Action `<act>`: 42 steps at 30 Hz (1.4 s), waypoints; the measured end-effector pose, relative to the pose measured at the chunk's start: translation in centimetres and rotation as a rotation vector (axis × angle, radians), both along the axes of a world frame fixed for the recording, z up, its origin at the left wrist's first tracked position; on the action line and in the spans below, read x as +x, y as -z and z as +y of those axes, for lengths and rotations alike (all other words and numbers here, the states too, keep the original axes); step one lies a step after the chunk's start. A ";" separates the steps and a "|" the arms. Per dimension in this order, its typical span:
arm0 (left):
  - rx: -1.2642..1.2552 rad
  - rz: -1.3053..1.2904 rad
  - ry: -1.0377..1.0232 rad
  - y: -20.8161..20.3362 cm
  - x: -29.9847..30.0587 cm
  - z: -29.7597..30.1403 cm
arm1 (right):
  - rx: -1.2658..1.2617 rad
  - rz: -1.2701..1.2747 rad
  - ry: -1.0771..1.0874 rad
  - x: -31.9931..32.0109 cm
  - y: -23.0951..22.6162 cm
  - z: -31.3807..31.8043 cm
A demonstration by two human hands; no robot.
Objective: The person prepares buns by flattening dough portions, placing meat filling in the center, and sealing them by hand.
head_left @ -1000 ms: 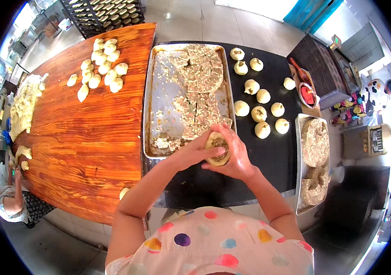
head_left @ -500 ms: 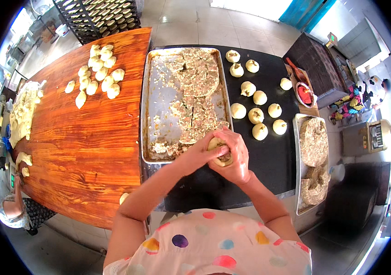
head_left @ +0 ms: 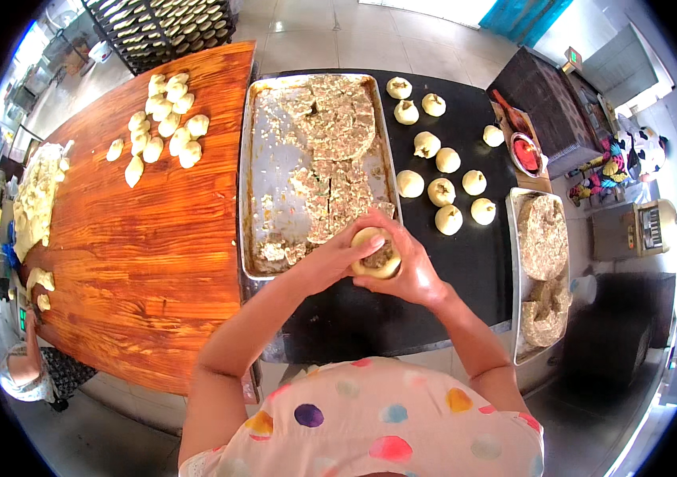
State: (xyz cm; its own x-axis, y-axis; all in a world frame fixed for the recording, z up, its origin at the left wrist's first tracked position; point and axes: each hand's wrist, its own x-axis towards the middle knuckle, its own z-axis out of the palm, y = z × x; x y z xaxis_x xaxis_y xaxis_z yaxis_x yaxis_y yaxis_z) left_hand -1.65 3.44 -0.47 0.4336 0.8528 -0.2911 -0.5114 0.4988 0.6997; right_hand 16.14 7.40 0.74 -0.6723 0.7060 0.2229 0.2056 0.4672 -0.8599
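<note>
While the left hand (head_left: 334, 261) and right hand (head_left: 415, 274) curl around it from opposite sides, a filled dough round (head_left: 379, 258) sits gripped between them, its open mouth upward and the left thumb over its rim; how far the fingers reach beneath is hard to tell. It is held above the black worktop (head_left: 354, 322), at the near right corner of a large metal tray (head_left: 275, 183). Farther off, dough balls (head_left: 447, 160) stand on the worktop, and beyond them lies tiled floor (head_left: 370, 40).
</note>
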 end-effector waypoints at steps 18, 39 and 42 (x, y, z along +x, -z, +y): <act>-0.035 -0.171 -0.115 1.9 1.9 -2.0 | 0.199 0.062 0.190 -0.2 0.7 -1.8; 0.434 0.414 -0.158 0.2 3.4 -1.4 | 0.294 0.227 0.192 -0.9 0.1 -2.6; 0.356 0.244 -0.120 -0.7 2.7 -0.8 | 0.350 0.239 0.171 -1.3 -0.9 -2.7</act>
State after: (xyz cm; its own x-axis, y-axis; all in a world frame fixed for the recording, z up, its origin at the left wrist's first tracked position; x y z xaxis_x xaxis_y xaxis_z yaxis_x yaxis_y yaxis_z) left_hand 1.05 2.61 0.24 0.2802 0.9586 -0.0512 -0.3499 0.1517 0.9244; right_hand 14.79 4.73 1.61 -0.4536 0.6567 0.6025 0.1198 0.7148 -0.6890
